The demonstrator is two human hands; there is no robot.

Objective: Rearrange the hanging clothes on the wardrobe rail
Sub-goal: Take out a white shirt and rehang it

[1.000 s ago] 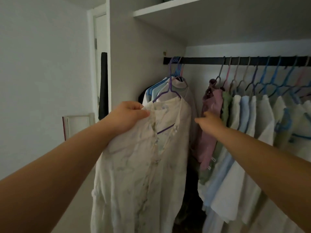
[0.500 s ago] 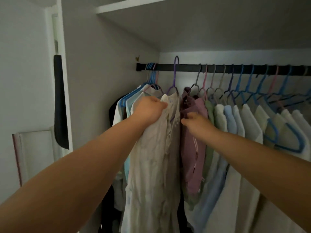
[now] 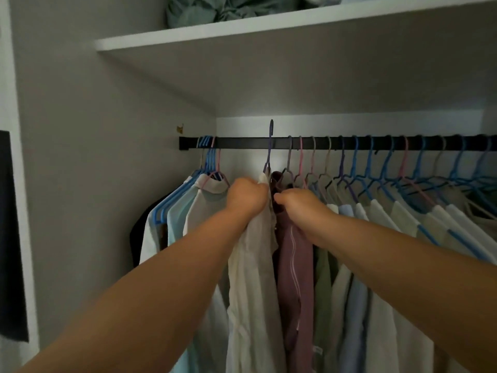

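My left hand [image 3: 246, 199] grips a pale cream shirt [image 3: 252, 278] at its shoulder, its purple hanger [image 3: 269, 146] hook poking above the rail [image 3: 336, 143]. Below the rail, my right hand [image 3: 297, 204] clutches the mauve top [image 3: 294, 278] beside it.

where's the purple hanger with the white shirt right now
In the head view, the purple hanger sits left of centre, its hook raised above the black rail, between the left hand and the mauve garment.
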